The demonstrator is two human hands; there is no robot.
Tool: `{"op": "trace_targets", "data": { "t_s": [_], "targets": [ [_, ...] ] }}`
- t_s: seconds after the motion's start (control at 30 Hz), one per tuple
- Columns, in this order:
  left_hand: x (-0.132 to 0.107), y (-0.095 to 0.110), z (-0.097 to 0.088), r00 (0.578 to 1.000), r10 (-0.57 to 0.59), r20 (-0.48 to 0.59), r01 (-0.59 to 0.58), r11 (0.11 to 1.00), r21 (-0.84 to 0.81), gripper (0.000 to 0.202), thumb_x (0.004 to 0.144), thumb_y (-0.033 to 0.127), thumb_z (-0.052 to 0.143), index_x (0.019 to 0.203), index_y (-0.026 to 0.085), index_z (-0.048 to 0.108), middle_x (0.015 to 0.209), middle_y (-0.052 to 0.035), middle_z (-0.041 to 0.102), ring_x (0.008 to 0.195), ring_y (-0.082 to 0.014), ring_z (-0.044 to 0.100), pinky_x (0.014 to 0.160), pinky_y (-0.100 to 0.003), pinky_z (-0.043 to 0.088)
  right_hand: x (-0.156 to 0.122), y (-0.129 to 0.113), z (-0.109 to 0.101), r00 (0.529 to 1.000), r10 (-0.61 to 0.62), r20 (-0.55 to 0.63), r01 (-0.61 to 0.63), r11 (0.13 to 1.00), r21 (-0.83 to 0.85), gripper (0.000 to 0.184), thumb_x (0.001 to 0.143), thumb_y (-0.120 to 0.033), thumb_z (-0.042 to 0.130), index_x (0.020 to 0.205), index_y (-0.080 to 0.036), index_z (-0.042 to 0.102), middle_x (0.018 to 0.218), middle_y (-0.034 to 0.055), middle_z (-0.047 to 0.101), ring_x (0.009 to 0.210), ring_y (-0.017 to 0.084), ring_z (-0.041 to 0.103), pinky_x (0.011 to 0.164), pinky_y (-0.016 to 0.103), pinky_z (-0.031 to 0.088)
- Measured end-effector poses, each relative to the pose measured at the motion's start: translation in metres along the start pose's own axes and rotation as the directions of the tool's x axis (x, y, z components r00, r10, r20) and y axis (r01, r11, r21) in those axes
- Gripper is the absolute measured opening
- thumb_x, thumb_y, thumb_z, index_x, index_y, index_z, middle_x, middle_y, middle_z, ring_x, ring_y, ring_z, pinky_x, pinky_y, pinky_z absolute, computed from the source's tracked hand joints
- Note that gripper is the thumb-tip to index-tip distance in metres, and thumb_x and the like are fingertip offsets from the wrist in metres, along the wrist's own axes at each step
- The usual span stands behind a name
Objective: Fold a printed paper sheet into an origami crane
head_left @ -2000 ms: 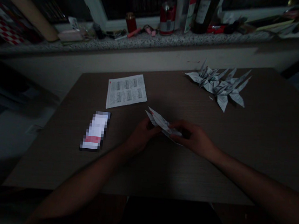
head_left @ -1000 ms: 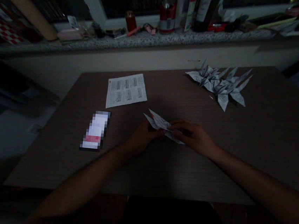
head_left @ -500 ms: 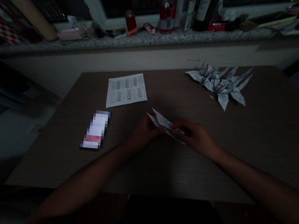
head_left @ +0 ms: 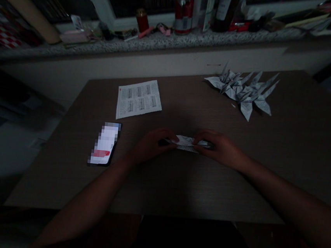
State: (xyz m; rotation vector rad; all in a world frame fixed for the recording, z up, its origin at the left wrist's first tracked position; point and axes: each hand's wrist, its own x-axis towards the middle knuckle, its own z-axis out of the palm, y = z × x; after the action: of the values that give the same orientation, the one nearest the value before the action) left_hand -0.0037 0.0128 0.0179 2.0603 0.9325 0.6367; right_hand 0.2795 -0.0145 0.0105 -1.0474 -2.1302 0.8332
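A small folded piece of printed paper (head_left: pixel 186 142) is held just above the table, lying nearly level from side to side. My left hand (head_left: pixel 155 143) is closed on its left end, with the fingers over the far side. At its right end, the thumb and fingers of my right hand (head_left: pixel 216 147) pinch it. Both ends of the folded paper are partly hidden by my fingers. Several folded paper cranes (head_left: pixel 246 91) in the same printed paper sit in a cluster at the table's back right.
A flat printed sheet (head_left: pixel 140 99) lies behind my left hand. A phone (head_left: pixel 103 143) with a lit screen rests at the left. Along the back, a stone windowsill (head_left: pixel 150 42) holds a red can (head_left: pixel 183 16), a dark bottle (head_left: pixel 223 10) and other clutter. A paper scrap (head_left: pixel 233 105) lies near the cranes.
The folded paper has turned from a slant to nearly level, and its pointed flaps at the upper left no longer stick up. My left hand has shifted a little left and its grip has changed.
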Motion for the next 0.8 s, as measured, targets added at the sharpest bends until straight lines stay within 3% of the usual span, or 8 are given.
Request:
{"op": "trace_targets", "data": {
  "t_s": [0.23, 0.43, 0.6, 0.8],
  "targets": [
    [0.0007, -0.001, 0.0021, 0.998, 0.019, 0.064, -0.019, 1.0, -0.002, 0.024, 0.094, 0.031, 0.069, 0.116, 0.028, 0.078, 0.118, -0.0056, 0.071, 0.105, -0.0213, 0.068, 0.094, -0.033, 0.053, 0.0003, 0.0002, 0.0006, 1.0, -0.001, 0.017, 0.001, 0.999, 0.032, 0.012, 0.094, -0.034, 0.067, 0.1, -0.026, 0.073, 0.107, 0.0065, 0.075, 0.1, 0.025, 0.07, 0.089, 0.041, 0.056],
    [0.0029, -0.0013, 0.0045, 1.0, -0.029, -0.002, 0.028, 0.995, -0.09, 0.018, 0.092, 0.035, 0.073, 0.105, 0.026, 0.081, 0.109, -0.0057, 0.075, 0.101, -0.0214, 0.07, 0.091, -0.033, 0.054, 0.0015, -0.0017, -0.0016, 1.0, 0.016, 0.002, -0.016, 0.999, 0.046, 0.015, 0.095, -0.036, 0.064, 0.099, -0.025, 0.073, 0.104, 0.0062, 0.076, 0.095, 0.024, 0.072, 0.085, 0.04, 0.057],
    [0.0024, 0.0012, 0.0056, 0.986, -0.146, -0.075, 0.137, 0.984, -0.111, 0.023, 0.088, 0.044, 0.077, 0.098, 0.024, 0.078, 0.101, -0.004, 0.077, 0.095, -0.0226, 0.071, 0.089, -0.034, 0.055, 0.0019, -0.0018, -0.0033, 0.998, 0.046, -0.036, -0.044, 0.998, 0.052, 0.015, 0.095, -0.038, 0.065, 0.098, -0.026, 0.075, 0.104, 0.0059, 0.077, 0.095, 0.025, 0.072, 0.087, 0.041, 0.056],
    [0.0029, -0.0015, 0.0064, 0.976, -0.196, -0.095, 0.179, 0.971, -0.159, 0.026, 0.087, 0.048, 0.076, 0.092, 0.023, 0.077, 0.104, -0.0055, 0.078, 0.097, -0.0245, 0.071, 0.088, -0.036, 0.054, 0.0028, -0.0038, -0.0029, 0.998, 0.042, -0.047, -0.039, 0.997, 0.059, 0.014, 0.095, -0.036, 0.064, 0.095, -0.026, 0.074, 0.102, 0.0058, 0.077, 0.094, 0.025, 0.072, 0.086, 0.04, 0.056]
  ]
}}
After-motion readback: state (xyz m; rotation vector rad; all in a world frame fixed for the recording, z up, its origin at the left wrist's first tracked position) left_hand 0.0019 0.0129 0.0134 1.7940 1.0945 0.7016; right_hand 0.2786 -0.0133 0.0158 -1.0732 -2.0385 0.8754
